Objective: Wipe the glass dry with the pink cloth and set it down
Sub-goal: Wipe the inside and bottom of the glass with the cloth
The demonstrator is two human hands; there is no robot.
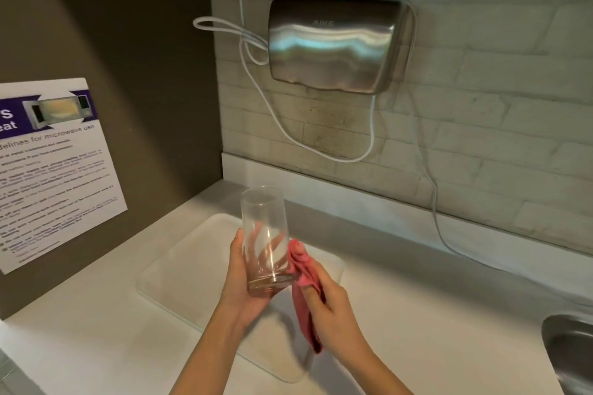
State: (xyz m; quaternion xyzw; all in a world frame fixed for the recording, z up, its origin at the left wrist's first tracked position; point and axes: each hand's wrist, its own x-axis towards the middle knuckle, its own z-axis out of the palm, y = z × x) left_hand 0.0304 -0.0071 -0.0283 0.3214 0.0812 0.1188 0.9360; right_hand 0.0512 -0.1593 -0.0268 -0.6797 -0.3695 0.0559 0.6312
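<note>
Currently, at the moment inspected, I found the glass [264,239] held upright in the air above the white tray [179,269], which lay on the tabletop [417,314]; the left hand [245,285] was wrapped around its lower half, fingers visible through the wall, the base sitting against the palm; the right hand [330,301] was clenched on the pink cloth [305,289], pressing a bunched fold against the glass's lower right side, the remainder hanging down below the wrist.

Risks I noted: the glass was presumably wet, and the grip was low on a tall vessel; sideways pressure from the cloth could, in my judgement, twist it out of the left hand's fingers and drop it onto the tray. The upper half and the inside looked untouched by the cloth; setting it down at this stage would likely leave it damp. I could not tell whether streaks remained, the picture being soft. The trailing cloth end might snag the rim when pushed inside. The sink [574,353] at the right edge and the white cable [436,202] trailing onto the tabletop were well apart from the hands; I judged neither a hazard unless the glass were set down far to the right.
</note>
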